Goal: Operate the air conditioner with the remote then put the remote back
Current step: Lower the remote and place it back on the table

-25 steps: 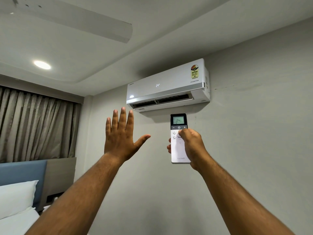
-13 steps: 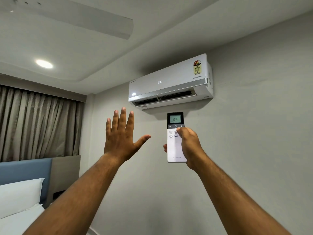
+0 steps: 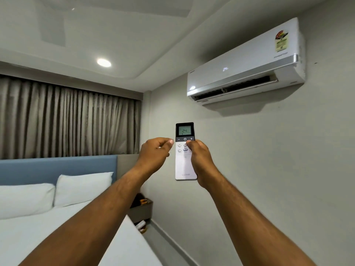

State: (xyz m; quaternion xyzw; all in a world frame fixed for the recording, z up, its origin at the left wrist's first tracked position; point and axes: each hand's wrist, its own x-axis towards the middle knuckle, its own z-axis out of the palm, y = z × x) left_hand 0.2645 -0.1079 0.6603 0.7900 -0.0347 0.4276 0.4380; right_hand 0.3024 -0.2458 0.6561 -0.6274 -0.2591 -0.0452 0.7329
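Note:
A white remote (image 3: 184,164) with a dark top and a lit screen reading 24 stands upright in front of me. My right hand (image 3: 199,160) grips its right side, thumb resting on the buttons below the power key. My left hand (image 3: 154,153) is just left of the remote, fingers curled into a loose fist with nothing in it, fingertips close to the remote's edge. The white wall air conditioner (image 3: 247,60) hangs up and to the right, its flap open and a faint 24 on its front.
A bed with white pillows (image 3: 82,187) and a blue headboard (image 3: 57,167) lies at the lower left. Grey curtains (image 3: 67,121) cover the far wall. A small bedside shelf (image 3: 141,208) with items sits by the wall. A ceiling light (image 3: 104,62) glows.
My left hand has dropped from a raised, spread palm and curled shut beside the remote. My view has swung left and down, so the air conditioner now sits at the upper right.

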